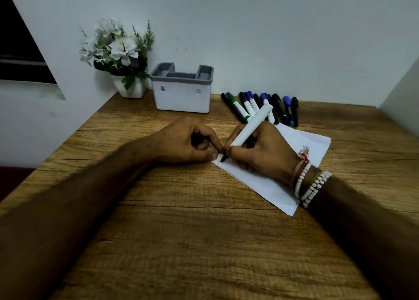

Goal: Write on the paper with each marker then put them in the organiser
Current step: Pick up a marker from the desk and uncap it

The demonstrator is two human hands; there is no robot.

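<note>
Nearest to me, both forearms reach in across the wooden table [204, 243], the left from the lower left corner and the right from the lower right. On the right wrist I see several bead bracelets [310, 186] and a red thread. That wrist lies on a white sheet of paper [267, 186], which sits at an angle on the right half of the table.

The right hand [265, 154] grasps a white marker [249, 127] in a writing grip, barrel slanting up and away to the right. Its black tip [223, 159] touches the paper near the sheet's left corner.

The left hand [188, 143] rests on the table just beside it, fingers curled in, with the thumb tip pressing down on that same corner of the paper. I can make out a dark shape in the hollow of the curled fingers, but I cannot tell whether it is something held or only shadow.

Beyond the paper, a row of capped markers [280, 109] lies side by side on the table, with black, blue and green caps.

To their left, near the wall [272, 38], stands the organiser [183, 95], a white box with a grey compartment top. Left of it, touching or nearly so, is a white pot [133, 88] of white flowers [118, 45] in the corner.
</note>
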